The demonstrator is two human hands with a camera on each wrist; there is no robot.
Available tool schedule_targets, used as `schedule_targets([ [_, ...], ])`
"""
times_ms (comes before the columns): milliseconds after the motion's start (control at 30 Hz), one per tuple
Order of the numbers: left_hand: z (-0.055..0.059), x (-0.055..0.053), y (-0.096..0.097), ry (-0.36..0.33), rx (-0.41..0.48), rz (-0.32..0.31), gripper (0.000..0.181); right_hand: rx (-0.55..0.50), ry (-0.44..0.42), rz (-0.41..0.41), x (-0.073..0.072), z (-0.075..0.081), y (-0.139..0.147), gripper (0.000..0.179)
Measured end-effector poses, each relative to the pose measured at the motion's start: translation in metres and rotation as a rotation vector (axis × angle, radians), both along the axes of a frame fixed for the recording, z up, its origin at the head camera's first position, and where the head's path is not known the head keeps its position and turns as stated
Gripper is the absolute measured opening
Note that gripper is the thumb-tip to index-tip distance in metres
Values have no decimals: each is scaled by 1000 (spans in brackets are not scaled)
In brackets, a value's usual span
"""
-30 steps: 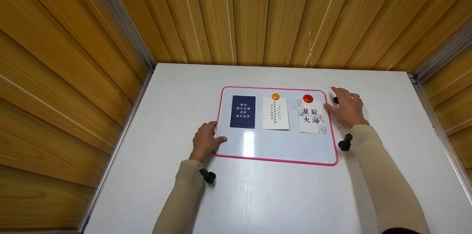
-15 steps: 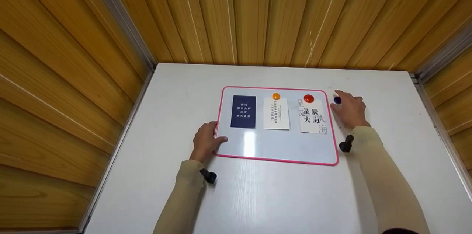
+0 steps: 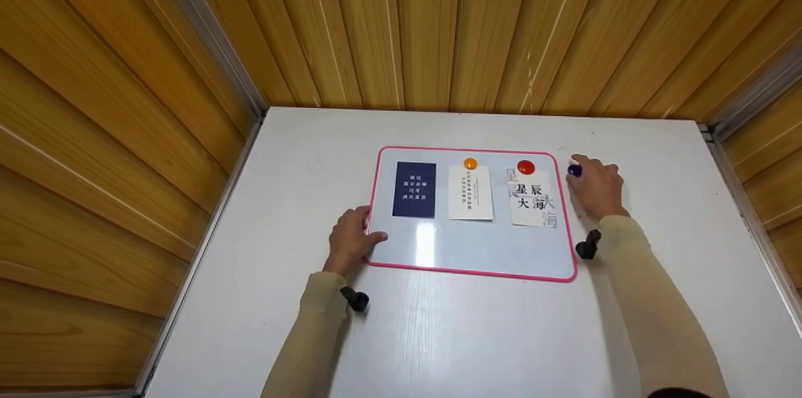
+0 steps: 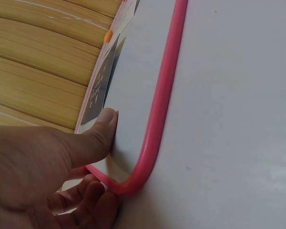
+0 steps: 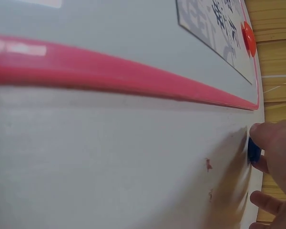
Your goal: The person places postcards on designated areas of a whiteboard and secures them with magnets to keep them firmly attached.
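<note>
A small whiteboard (image 3: 489, 254) with a pink rim lies on the white table. My left hand (image 3: 349, 238) grips its left side near the lower corner; in the left wrist view the thumb (image 4: 97, 136) lies on the board's face and the fingers curl at the rim. Just right of the board, my right hand (image 3: 598, 188) pinches a round dark blue magnet (image 5: 254, 151) between thumb and finger, close over the table. On the board are a navy card (image 3: 414, 190), a white card (image 3: 471, 197) under an orange magnet (image 3: 470, 163), and another white card (image 3: 532, 213) under a red magnet (image 3: 525, 167).
The white table (image 3: 438, 348) meets a wood-slat wall (image 3: 426, 28) behind the board. More slatted panels with metal corner posts stand at left and right. Small reddish marks (image 5: 209, 165) show on the tabletop in the right wrist view.
My right hand has drawn slightly right, away from the board's edge, and its thumb and finger have closed around the blue magnet. The left hand keeps its grip on the whiteboard.
</note>
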State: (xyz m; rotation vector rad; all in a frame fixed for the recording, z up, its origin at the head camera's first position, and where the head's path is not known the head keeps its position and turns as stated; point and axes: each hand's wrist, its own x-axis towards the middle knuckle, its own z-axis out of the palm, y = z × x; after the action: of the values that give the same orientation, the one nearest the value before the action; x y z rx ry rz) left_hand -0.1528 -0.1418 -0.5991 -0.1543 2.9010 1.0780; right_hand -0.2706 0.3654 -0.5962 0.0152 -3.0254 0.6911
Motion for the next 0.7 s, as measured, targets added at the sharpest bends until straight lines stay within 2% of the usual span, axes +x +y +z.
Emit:
schedule_targets([
  [200,0,0,1,-13,20,7,71,7,28,-15,0,0,0,49],
  [700,-1,-2,-2,-6,-5,-12,71,4,64,-29,-1,-3,0,39],
])
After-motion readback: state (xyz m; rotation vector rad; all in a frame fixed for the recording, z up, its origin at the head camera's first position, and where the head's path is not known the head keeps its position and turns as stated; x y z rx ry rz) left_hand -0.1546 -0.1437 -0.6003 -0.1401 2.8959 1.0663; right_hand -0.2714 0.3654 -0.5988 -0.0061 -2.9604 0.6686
